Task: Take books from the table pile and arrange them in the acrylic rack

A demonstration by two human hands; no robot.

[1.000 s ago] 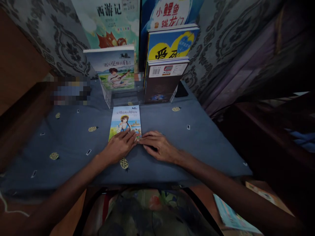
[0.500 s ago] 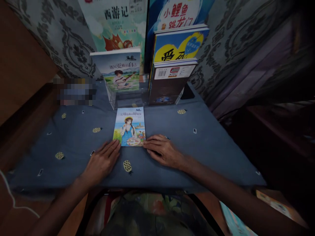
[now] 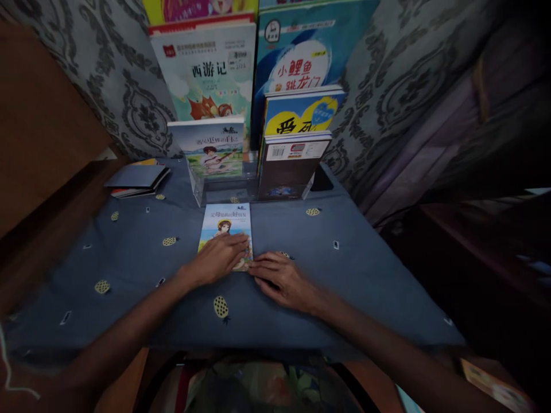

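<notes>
While the thin book (image 3: 235,226) lies flat just below the centre of the frame, its long axis running up the picture toward the clear stand (image 3: 228,191), the left hand (image 3: 217,257) is the one more over it, palm down with fingers stretched across the lower half of the cover, gripping nothing. The right hand (image 3: 284,281) sits just right of and below the book, its fingertips at the lower right corner, so the book lies up and left from it; whether those fingers pinch the edge, I cannot tell.
</notes>
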